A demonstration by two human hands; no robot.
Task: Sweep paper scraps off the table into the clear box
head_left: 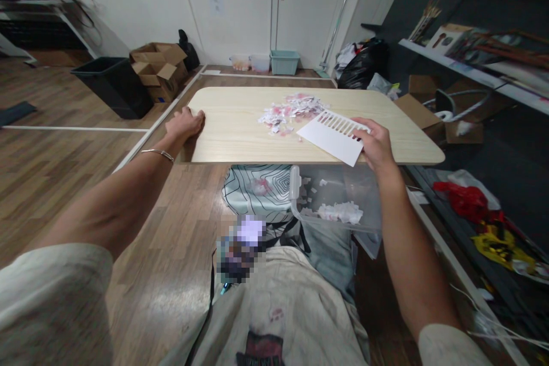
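White and seemingly of thin board, the slotted card (330,140) should handle as something light and fairly stiff, though its row of narrow bars probably bends or tears easily. Its broad solid strip, facing 7 o'clock, looks the safer place to take hold; the slotted side faces 1 o'clock. The right hand (376,140) grips the card's right end, thumb close to the last slots, so the card reaches toward 9 o'clock from that hand, over the desk (231,134). Pink and white paper scraps (300,106) lie heaped at 10 o'clock from it, likely feather-light and easily scattered. The left hand (183,123) curls over the desk's left edge, well apart at 9 o'clock; whether it clamps there, I cannot tell.
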